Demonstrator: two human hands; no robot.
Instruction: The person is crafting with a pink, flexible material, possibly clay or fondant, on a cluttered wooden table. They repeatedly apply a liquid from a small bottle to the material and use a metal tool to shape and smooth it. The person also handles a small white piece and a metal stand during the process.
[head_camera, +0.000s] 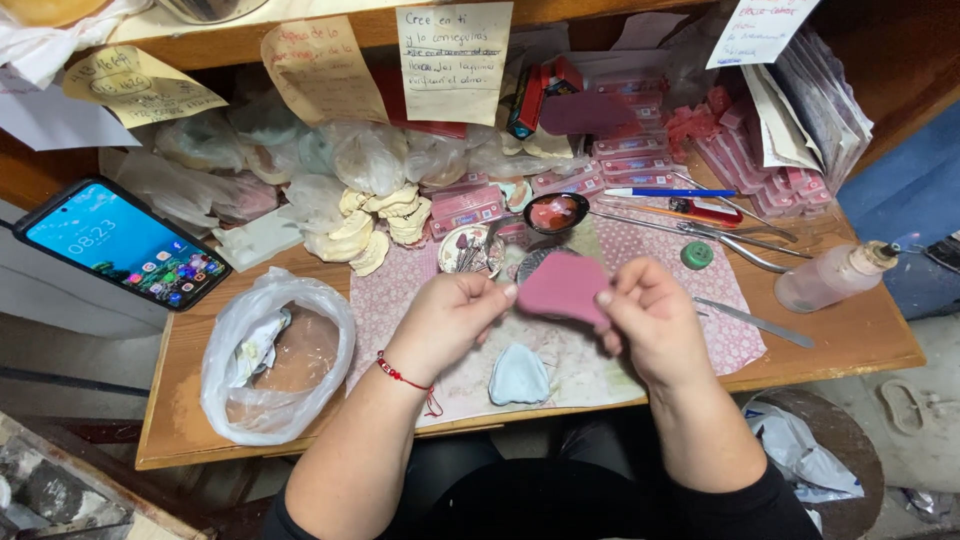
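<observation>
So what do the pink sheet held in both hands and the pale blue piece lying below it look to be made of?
The flat pink sheet, pinched between left hand and right hand, looks like matte wax: opaque, smooth, thin. The pale blue piece on the patterned mat looks like dull, chalky plaster, though that is uncertain.

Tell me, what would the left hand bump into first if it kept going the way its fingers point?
The left hand points right, at the pink sheet its fingertips already pinch. Just past that comes the right hand, holding the sheet's other edge. Depth is hard to judge from above.
</observation>
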